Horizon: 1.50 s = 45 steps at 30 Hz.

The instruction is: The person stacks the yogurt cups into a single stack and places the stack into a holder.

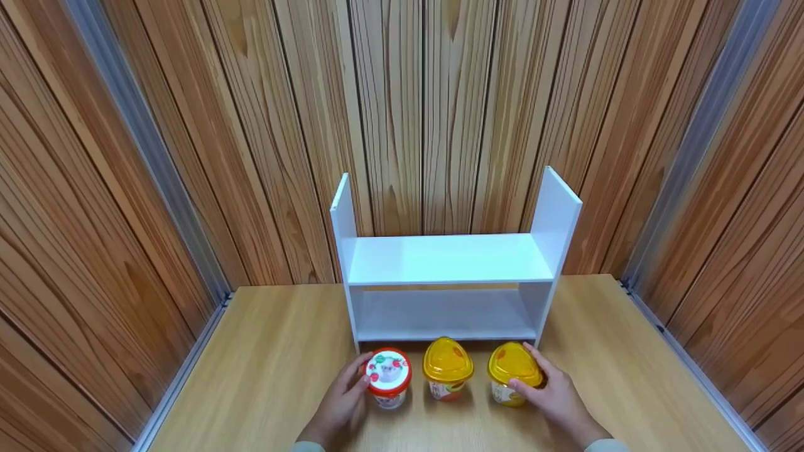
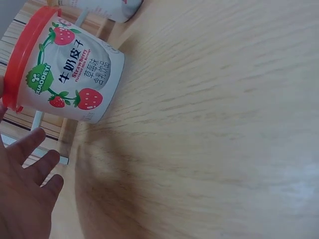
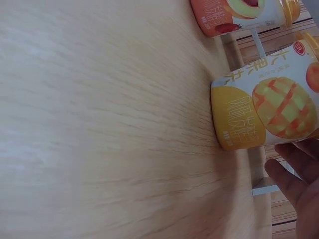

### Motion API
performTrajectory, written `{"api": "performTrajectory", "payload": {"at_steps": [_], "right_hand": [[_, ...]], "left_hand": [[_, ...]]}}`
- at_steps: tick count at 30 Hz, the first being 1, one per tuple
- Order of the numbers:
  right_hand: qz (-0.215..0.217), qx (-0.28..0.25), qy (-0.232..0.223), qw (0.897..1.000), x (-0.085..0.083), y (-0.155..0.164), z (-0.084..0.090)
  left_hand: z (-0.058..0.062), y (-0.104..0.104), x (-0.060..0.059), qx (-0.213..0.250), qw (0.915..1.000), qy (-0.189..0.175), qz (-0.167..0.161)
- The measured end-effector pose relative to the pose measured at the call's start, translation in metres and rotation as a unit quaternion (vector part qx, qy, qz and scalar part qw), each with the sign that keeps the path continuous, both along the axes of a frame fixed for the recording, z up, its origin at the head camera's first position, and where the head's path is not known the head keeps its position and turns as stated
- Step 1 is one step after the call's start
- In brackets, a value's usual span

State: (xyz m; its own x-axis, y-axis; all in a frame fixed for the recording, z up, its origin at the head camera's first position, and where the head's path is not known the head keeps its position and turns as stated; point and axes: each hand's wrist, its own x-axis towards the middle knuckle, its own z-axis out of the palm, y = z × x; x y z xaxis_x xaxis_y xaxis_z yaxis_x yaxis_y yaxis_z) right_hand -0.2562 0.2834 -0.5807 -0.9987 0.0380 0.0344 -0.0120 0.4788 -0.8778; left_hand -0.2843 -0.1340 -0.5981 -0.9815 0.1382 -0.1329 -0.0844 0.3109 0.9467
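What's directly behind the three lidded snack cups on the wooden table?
A white two-tier shelf, both tiers bare where visible. The cups' lids cover only the lower tier's front edge.

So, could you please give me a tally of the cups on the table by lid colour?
Red-lidded cup, at the left hand: 1
Yellow-lidded cups, the middle cup and the right cup at the right hand: 2
Total: 3 cups, in a row before the white shelf.

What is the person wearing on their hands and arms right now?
Both hands are bare: no gloves, rings or watch show. The left hand and right hand each end in a pale grey-green sleeve cuff at the frame's bottom edge. The wrist views show only bare fingers.
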Motion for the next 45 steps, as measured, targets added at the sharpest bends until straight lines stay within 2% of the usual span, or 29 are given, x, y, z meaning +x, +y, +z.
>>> {"api": "performTrajectory", "payload": {"at_steps": [8, 20, 25, 32, 39, 45], "right_hand": [[-0.005, -0.010, -0.013, 1.000, 0.000, 0.000, 0.001], [0.001, 0.003, -0.001, 1.000, 0.001, 0.000, 0.003], [0.002, -0.008, -0.014, 1.000, 0.000, 0.000, 0.004], [-0.001, -0.024, -0.020, 1.000, 0.001, 0.002, 0.004], [0.002, -0.020, -0.025, 0.999, -0.001, 0.005, 0.007], [0.001, 0.001, 0.004, 1.000, -0.002, 0.005, 0.014]], "left_hand": [[-0.002, 0.001, -0.002, 0.038, 0.9990, -0.012, -0.018], [-0.008, 0.003, -0.001, 0.059, 0.9980, -0.020, -0.010], [-0.009, 0.004, -0.002, 0.057, 0.9982, -0.018, -0.005], [-0.009, 0.004, 0.000, 0.024, 0.9997, -0.005, 0.000], [-0.008, 0.005, 0.000, 0.022, 0.9997, -0.007, -0.003], [-0.010, 0.005, -0.001, 0.023, 0.9997, 0.007, -0.005]]}}
